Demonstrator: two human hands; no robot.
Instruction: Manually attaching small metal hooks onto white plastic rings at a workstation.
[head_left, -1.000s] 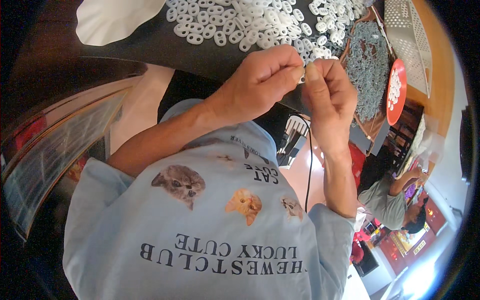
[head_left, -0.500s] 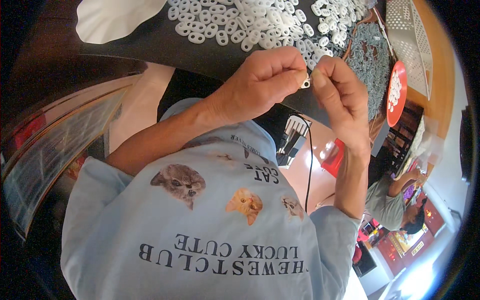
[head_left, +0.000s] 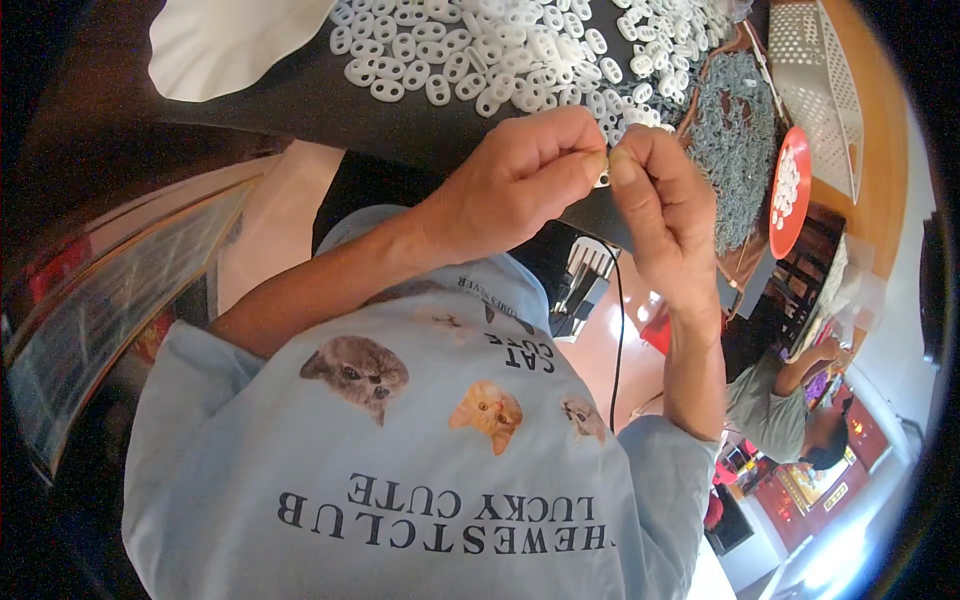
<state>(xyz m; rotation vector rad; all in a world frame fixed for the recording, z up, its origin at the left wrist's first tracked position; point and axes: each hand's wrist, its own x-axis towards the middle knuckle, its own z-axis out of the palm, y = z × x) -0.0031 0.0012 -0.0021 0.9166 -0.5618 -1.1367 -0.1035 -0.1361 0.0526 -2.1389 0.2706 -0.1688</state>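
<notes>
Left hand (head_left: pixel 525 185) pinches small white piece (head_left: pixel 602 181), probably to steady it; right hand (head_left: pixel 665 205) pinched just beside, contents hidden. White pile (head_left: pixel 437 89) near, likely for easy reach.

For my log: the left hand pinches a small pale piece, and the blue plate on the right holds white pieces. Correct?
No, the head view shows the plate is red, not blue; it holds white pieces, and the left hand pinches a small pale piece.

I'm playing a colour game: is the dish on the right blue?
No, the dish is red, with small white pieces lying on it.
</notes>
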